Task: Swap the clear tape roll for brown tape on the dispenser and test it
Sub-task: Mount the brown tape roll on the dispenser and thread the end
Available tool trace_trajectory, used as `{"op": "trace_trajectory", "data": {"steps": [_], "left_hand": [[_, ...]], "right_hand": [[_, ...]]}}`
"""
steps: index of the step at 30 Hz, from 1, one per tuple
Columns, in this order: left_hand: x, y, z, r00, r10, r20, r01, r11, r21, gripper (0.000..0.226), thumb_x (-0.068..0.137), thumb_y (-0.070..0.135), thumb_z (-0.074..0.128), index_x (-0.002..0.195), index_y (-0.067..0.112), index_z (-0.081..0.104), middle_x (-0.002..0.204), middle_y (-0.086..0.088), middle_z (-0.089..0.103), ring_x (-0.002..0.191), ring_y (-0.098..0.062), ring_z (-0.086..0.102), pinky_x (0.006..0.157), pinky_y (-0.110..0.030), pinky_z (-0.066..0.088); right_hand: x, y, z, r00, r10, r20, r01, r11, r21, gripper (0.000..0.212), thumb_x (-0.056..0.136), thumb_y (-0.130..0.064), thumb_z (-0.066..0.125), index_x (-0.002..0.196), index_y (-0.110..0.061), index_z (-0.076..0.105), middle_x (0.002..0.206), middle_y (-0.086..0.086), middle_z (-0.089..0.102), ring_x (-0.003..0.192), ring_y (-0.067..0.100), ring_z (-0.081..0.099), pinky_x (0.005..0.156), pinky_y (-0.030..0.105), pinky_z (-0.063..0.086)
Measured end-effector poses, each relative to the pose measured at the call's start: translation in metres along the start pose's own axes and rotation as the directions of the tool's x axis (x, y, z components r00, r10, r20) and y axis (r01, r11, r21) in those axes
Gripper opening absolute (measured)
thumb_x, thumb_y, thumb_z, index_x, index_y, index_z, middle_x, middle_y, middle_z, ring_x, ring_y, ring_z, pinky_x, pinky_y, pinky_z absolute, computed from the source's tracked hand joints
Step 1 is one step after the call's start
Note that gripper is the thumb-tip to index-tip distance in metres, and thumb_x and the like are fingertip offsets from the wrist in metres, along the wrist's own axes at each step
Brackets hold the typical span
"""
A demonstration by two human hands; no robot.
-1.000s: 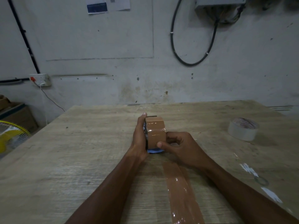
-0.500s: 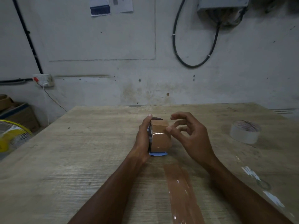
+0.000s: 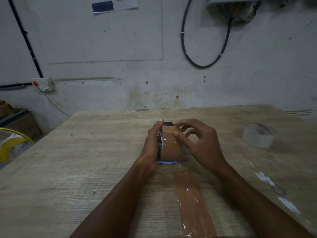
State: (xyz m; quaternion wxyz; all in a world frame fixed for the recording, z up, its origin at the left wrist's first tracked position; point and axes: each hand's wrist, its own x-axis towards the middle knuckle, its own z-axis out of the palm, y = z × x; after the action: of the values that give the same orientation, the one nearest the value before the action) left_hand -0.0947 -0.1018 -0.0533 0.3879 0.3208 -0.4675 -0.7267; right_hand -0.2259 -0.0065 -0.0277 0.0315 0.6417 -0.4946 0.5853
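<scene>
1. Brown tape roll point(image 3: 170, 146) sits mounted on the dispenser point(image 3: 167, 161), which stands on the wooden table point(image 3: 85, 169) about mid-table; everything below is placed relative to this dispenser.
2. Only parts of the dispenser show: a pale blue base edge under the roll, a metallic side plate on the roll's left face, and a dark piece at the far top (its exact shape is hard to make out).
3. Pressed flat against the dispenser's left side is the left hand point(image 3: 151, 145), fingers straight and together, thumb tip up at the far top corner, bracing it.
4. On the other side of the dispenser, the right hand point(image 3: 197, 143) curls loosely over the roll, its thumb tip on the roll's upper face and its index fingertip near the dark top piece; the remaining fingers are bent and spread, gripping nothing fully.
5. Nearer the person than the dispenser, a strip of brown tape point(image 3: 192, 203) lies stuck along the table, glossy and slightly wrinkled.
6. Well to the right of the dispenser, the clear tape roll point(image 3: 259, 137) lies flat on the table, apart from both hands.
</scene>
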Motion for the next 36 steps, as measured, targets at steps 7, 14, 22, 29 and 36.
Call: {"op": "trace_trajectory", "data": {"steps": [7, 14, 22, 29, 36], "left_hand": [[0.0, -0.001, -0.002, 0.999, 0.001, 0.051, -0.002, 1.0, 0.018, 0.08, 0.074, 0.074, 0.065, 0.128, 0.015, 0.066, 0.122, -0.024, 0.069, 0.094, -0.035, 0.071, 0.065, -0.04, 0.058], [-0.006, 0.003, 0.003, 0.987, 0.001, 0.16, 0.001, 1.0, -0.009, 0.071, 0.089, 0.065, 0.054, 0.127, 0.006, 0.068, 0.114, -0.02, 0.074, 0.094, -0.031, 0.072, 0.085, -0.045, 0.059], [-0.012, 0.009, 0.006, 0.973, 0.045, 0.226, -0.065, 0.994, 0.082, 0.108, 0.042, 0.053, 0.096, 0.133, 0.01, 0.057, 0.122, -0.019, 0.07, 0.107, -0.034, 0.071, 0.094, -0.055, 0.056], [-0.016, 0.012, 0.01, 0.977, 0.081, 0.195, -0.11, 0.983, 0.145, 0.088, 0.061, 0.038, 0.09, 0.139, 0.026, 0.05, 0.124, -0.01, 0.068, 0.096, -0.024, 0.076, 0.072, -0.037, 0.063], [-0.012, 0.011, 0.008, 0.989, 0.05, 0.137, -0.063, 0.994, 0.092, 0.123, 0.051, 0.037, 0.095, 0.156, 0.024, 0.032, 0.135, -0.018, 0.063, 0.102, -0.031, 0.074, 0.067, -0.037, 0.061]], "right_hand": [[0.001, 0.002, -0.001, 0.996, -0.093, -0.011, 0.092, 0.993, -0.077, 0.013, 0.088, -0.021, 0.069, 0.095, -0.012, 0.077, 0.094, -0.003, 0.075, 0.086, 0.01, 0.068, 0.069, 0.033, 0.056], [0.003, 0.001, -0.003, 0.988, -0.139, -0.069, 0.123, 0.973, -0.197, 0.018, 0.09, -0.025, 0.062, 0.09, -0.011, 0.073, 0.09, -0.004, 0.071, 0.083, 0.009, 0.062, 0.068, 0.023, 0.053], [0.005, 0.001, -0.005, 0.988, -0.091, -0.121, 0.062, 0.971, -0.23, 0.007, 0.088, -0.005, 0.071, 0.087, -0.012, 0.07, 0.085, -0.011, 0.062, 0.078, 0.005, 0.058, 0.066, 0.008, 0.045], [0.004, 0.002, -0.005, 0.992, -0.123, -0.024, 0.11, 0.944, -0.311, 0.003, 0.088, -0.008, 0.071, 0.087, -0.011, 0.07, 0.085, 0.0, 0.069, 0.079, 0.008, 0.057, 0.066, 0.015, 0.045], [0.013, 0.0, -0.012, 0.974, -0.189, 0.127, 0.222, 0.911, -0.348, 0.019, 0.092, -0.017, 0.058, 0.097, -0.007, 0.073, 0.09, 0.005, 0.072, 0.083, 0.018, 0.062, 0.074, 0.025, 0.047]]}}
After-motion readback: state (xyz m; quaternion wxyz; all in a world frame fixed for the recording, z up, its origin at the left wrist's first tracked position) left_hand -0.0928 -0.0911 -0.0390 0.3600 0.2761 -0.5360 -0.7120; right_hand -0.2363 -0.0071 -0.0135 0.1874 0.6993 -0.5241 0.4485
